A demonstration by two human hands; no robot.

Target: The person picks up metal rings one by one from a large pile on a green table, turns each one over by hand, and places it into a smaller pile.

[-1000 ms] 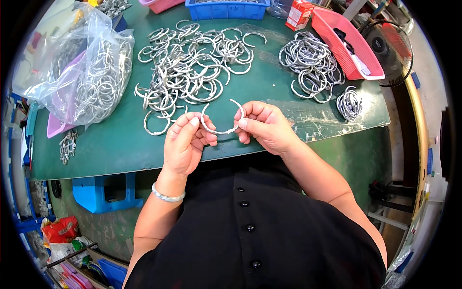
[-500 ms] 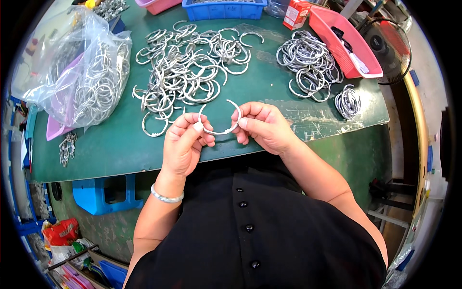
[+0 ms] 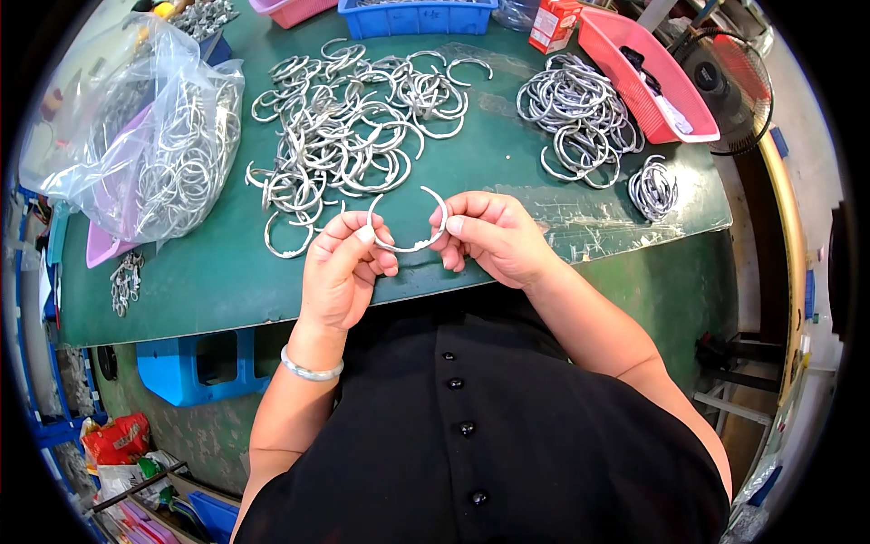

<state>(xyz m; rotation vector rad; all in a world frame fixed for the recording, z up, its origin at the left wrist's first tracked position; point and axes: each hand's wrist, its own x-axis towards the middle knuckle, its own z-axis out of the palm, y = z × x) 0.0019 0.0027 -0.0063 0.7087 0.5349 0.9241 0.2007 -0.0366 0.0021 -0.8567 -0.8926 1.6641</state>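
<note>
Between my hands is a silver-grey open metal ring [image 3: 408, 247], its gap facing away from me. My left hand [image 3: 343, 263] pinches its left side between thumb and fingers. On the opposite side, my right hand [image 3: 489, 236] grips it the same way. Just beyond lies a wide loose pile of similar open rings [image 3: 349, 136] on the green table [image 3: 453, 290]. Farther right is a second heap of rings [image 3: 580, 109], more closely stacked. A small tight bundle of rings [image 3: 652, 190] lies near the table's right edge.
A clear plastic bag of rings [image 3: 181, 154] rests on a pink tray [image 3: 101, 245] at left, near small metal pieces [image 3: 125, 286]. Along the back stand a blue bin [image 3: 417, 20], a red box [image 3: 555, 25] and a pink basket [image 3: 634, 100]. A fan [image 3: 725, 86] stands at right.
The ring and both hands have shifted very slightly left in the picture, along with the whole scene. Both hands keep their hold on the ring.
</note>
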